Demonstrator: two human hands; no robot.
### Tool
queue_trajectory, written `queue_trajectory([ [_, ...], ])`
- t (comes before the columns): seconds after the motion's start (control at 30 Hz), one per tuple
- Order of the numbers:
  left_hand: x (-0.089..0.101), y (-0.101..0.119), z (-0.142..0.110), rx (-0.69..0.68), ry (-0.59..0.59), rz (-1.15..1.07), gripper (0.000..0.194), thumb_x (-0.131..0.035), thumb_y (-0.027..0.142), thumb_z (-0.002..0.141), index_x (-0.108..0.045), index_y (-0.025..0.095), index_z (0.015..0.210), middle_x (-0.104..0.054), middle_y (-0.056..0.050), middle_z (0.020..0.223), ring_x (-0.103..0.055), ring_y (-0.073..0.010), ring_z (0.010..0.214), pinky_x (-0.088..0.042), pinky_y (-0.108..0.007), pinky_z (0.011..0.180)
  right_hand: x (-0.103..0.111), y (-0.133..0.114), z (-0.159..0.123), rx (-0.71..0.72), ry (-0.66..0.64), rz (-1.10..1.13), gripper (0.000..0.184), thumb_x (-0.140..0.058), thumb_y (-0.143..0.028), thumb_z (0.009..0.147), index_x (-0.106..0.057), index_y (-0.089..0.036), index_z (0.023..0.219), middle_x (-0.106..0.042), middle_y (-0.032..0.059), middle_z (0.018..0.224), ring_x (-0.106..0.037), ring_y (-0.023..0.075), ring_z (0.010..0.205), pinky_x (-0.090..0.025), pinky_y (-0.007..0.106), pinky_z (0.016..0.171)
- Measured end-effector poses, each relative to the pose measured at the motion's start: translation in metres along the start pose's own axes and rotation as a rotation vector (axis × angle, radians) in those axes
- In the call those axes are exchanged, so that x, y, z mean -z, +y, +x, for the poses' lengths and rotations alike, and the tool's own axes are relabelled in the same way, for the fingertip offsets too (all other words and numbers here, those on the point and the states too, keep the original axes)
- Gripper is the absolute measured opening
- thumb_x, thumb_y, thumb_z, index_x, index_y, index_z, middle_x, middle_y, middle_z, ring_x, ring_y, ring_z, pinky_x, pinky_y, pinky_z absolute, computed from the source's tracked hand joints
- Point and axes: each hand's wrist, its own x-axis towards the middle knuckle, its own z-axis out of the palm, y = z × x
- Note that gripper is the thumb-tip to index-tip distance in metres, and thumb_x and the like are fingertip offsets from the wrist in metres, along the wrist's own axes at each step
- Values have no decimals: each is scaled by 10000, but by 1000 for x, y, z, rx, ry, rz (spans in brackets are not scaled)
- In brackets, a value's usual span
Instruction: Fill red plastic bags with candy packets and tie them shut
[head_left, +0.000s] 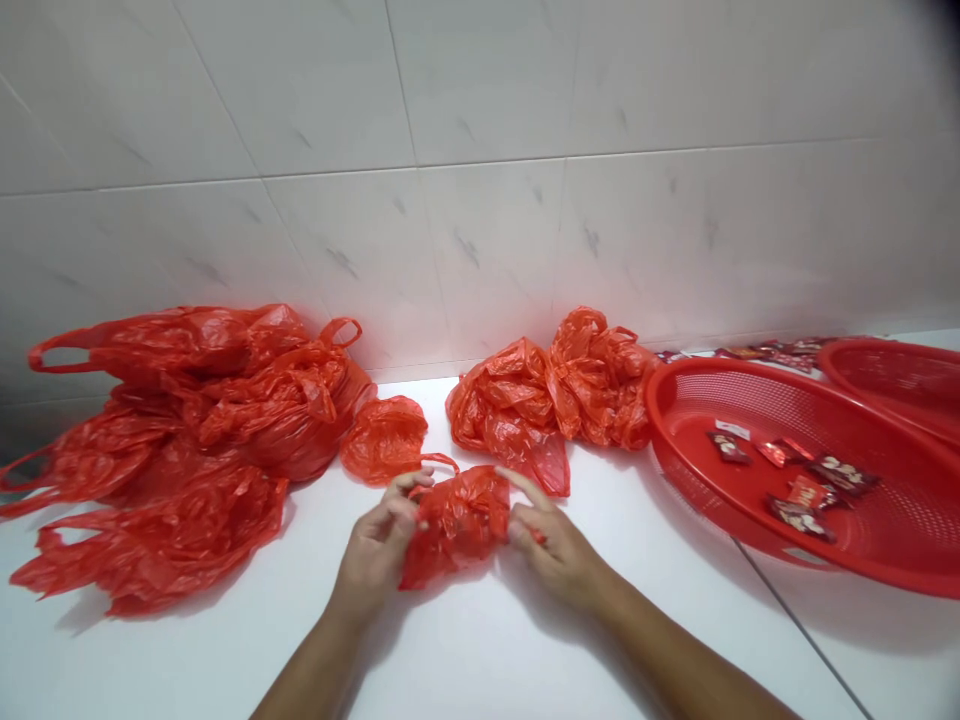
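Note:
A small, crumpled red plastic bag (461, 520) is held just above the white surface, between my two hands. My left hand (386, 530) has its thumb and fingers closed on the left side of this bag. At the opposite side, my right hand (551, 540) grips the bag's edge, its index finger stretched along the top. The thin plastic is wrinkled, and whatever is inside cannot be made out. Just behind my left hand lies another small red plastic bag (384, 438), with a handle loop trailing toward my fingers.
To the left, red plastic bags (225, 400) lie in a large heap. More crumpled red bags (517, 400) sit against the tiled wall (480, 240). On the right, a red plastic basket (697, 480) holds several wrapped snacks (844, 475); a second red basket (900, 370) stands behind it.

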Motion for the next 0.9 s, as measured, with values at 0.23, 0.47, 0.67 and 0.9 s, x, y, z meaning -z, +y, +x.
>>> queue_trajectory([
  [0.23,-29,-9,-35,-327,-428,599,548,-758,452,939,-600,412,1461,-434,-86,1658,-306,-407,1594,-323,-673,1267,-18,-1,3,68,-87,95,423,-427,-458,1121,-615,-202,842,-639,77,1106,-626,207,1025,-507,358,942],
  [0.47,-29,-12,-27,-172,-397,848,1133,-969,353,681,-357,380,1634,-504,-145,1601,-551,-427,1421,-533,-620,1125,-17,4,3,80,-103,180,506,-383,-546,1122,-466,-204,758,-555,23,901,-532,167,822,-449,310,790],
  [0.67,-37,2,-21,-251,-382,849,586,-840,211,791,-650,315,1336,-711,-71,1255,-703,-275,1132,-616,-434,977,-22,6,2,94,-155,144,427,-449,-432,1108,-460,-203,748,-551,16,897,-535,159,824,-445,292,789],
  [0.9,-37,-2,-19,-229,-333,851,330,-740,149,830,-742,266,1137,-743,-75,1129,-709,-259,1020,-598,-371,873,-21,-6,1,112,-115,-10,249,-594,-321,1019,-547,-210,800,-620,17,926,-579,174,852,-454,296,790],
])
